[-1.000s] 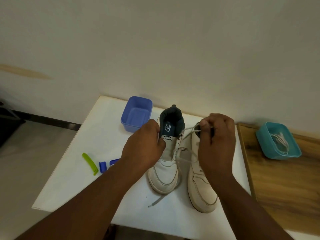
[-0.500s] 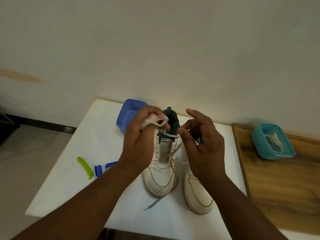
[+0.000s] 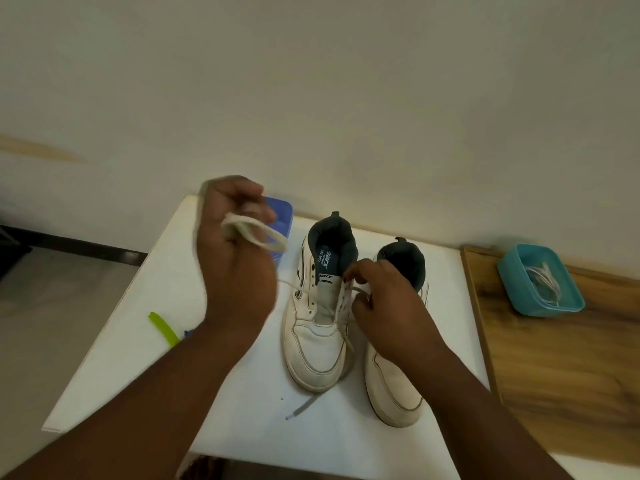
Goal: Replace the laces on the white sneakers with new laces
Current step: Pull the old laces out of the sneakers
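Two white sneakers with dark collars stand side by side on the white table (image 3: 145,341), the left sneaker (image 3: 320,327) and the right sneaker (image 3: 391,393). My left hand (image 3: 239,258) is raised left of the left sneaker, blurred, gripping a bunched loop of old white lace (image 3: 256,233) that still runs down to the shoe's left eyelets. My right hand (image 3: 388,303) rests on the left sneaker's right eyelet row, fingertips pinching the lace there. One lace end (image 3: 301,408) trails onto the table in front of the toe.
A blue tub (image 3: 282,216) stands at the table's back, partly behind my left hand. A teal tub (image 3: 540,280) holding white laces sits on the wooden surface at right. A green strip (image 3: 162,329) and a blue piece lie at the table's left.
My left hand has pulled the lace up and to the left, away from the shoe. My right hand has dropped from the right sneaker's collar onto the left sneaker's eyelets.
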`<state>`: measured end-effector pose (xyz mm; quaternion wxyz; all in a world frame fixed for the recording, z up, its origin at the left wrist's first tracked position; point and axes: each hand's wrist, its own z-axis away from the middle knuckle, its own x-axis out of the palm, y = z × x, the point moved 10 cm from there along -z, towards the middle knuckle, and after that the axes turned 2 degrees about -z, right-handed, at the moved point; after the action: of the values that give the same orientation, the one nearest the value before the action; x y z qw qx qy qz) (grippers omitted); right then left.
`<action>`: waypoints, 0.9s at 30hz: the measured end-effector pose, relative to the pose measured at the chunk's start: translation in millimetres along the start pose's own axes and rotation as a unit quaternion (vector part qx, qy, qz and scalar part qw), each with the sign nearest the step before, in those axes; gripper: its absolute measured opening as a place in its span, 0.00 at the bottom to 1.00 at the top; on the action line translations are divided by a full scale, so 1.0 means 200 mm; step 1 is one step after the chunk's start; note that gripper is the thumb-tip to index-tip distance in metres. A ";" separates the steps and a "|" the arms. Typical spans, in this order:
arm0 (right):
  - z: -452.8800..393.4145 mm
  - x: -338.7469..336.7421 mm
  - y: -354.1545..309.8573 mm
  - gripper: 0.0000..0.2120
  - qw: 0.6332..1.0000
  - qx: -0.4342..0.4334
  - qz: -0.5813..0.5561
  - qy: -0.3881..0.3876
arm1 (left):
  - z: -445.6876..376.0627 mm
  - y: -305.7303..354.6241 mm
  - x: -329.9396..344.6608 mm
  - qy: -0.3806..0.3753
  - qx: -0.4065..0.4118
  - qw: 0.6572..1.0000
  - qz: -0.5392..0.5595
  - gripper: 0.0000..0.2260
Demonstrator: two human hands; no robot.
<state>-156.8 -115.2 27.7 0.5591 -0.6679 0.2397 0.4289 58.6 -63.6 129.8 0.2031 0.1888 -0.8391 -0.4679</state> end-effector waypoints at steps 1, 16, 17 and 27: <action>0.00 0.01 0.00 0.14 1.000 -0.005 0.016 -0.013 | 0.03 -0.05 0.06 -0.047 -0.023 0.998 -0.032 0.12; 0.05 0.10 -0.04 0.06 0.987 -0.048 0.088 -0.129 | 0.16 -0.36 0.20 -0.220 -0.176 0.946 -0.159 0.17; 0.05 0.10 -0.03 0.05 0.985 -0.043 0.104 -0.135 | 0.16 -0.37 0.20 -0.225 -0.176 0.945 -0.161 0.17; 0.03 0.04 -0.02 0.07 0.987 0.002 0.124 -0.104 | 0.21 -0.41 0.25 -0.296 -0.140 0.915 -0.237 0.14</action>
<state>-151.7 -106.2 22.4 0.5252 -0.5834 0.2619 0.5615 4.6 -99.5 48.3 -0.1472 0.2043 -0.7174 -0.6496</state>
